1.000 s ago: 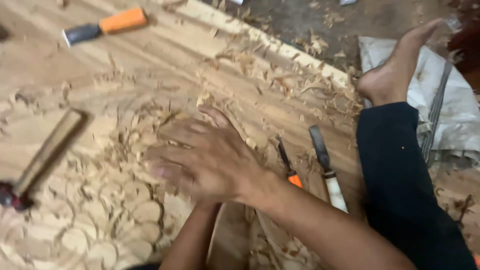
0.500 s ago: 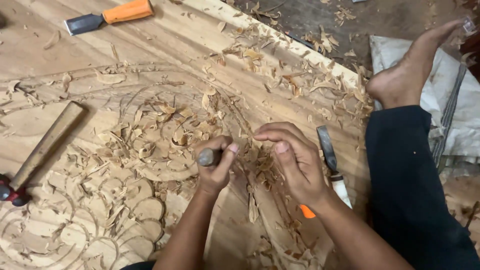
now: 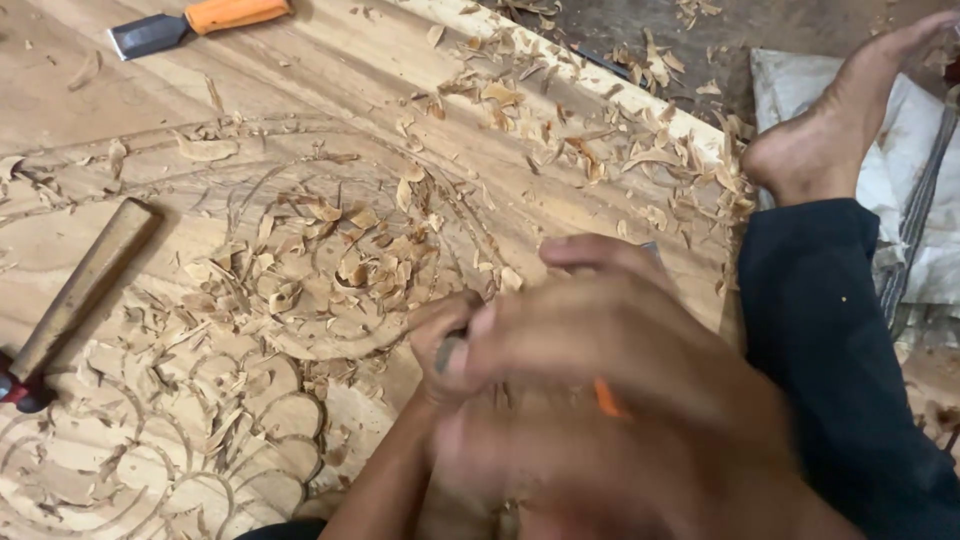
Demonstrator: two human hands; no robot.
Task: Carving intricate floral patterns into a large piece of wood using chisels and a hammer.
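Observation:
My left hand [image 3: 445, 345] is closed around a small grey-tipped metal tool [image 3: 449, 352] just above the carved wooden panel [image 3: 300, 120]. My right hand [image 3: 640, 390] is blurred, close to the camera, and overlaps the left hand's fingers. A bit of orange tool handle [image 3: 606, 398] shows at the right hand; whether the hand grips it is unclear. Wood shavings [image 3: 340, 265] lie heaped over the carved curves just left of my hands.
A wooden-handled hammer [image 3: 85, 285] lies at the left edge. An orange-handled chisel [image 3: 200, 20] rests at the panel's top. My bare foot [image 3: 830, 140] and dark trouser leg [image 3: 850, 350] are on the right, beside a white cloth [image 3: 910, 150].
My right hand has lifted from the tools lying at the panel's right and swung left over my left hand, which still holds the small tool. The view has shifted slightly.

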